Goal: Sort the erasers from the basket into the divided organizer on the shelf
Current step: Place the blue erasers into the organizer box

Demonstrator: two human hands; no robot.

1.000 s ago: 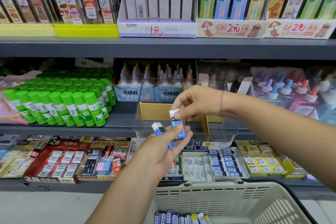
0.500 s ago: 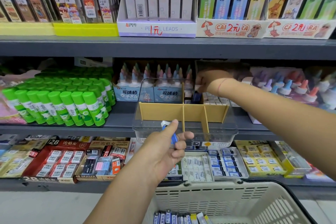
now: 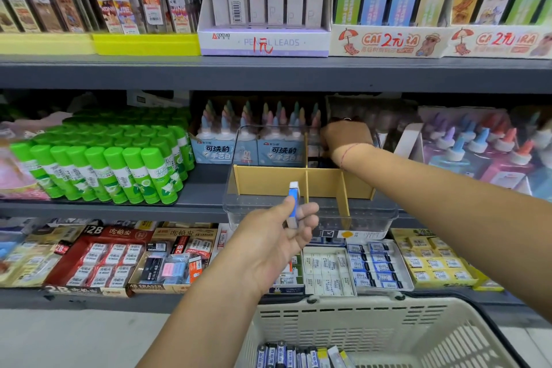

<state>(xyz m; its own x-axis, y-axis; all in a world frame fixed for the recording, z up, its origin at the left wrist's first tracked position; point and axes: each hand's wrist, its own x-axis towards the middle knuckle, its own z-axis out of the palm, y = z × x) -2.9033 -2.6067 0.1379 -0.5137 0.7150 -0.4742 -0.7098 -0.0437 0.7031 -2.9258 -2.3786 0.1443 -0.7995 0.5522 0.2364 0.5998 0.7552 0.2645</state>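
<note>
While the right hand [image 3: 346,136] reaches deep into the organizer [image 3: 364,215], its grip hidden, the left hand [image 3: 268,242] should hold its pinched blue eraser [image 3: 293,199] ready just before it.

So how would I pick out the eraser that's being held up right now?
Find the middle shelf and the clear organizer with tan dividers standing on it. Just in front of it, the left hand pinches one small eraser upright. Unlike the erasers lying in the basket below, it is up in the air, blue-sleeved with a white tip.
</note>
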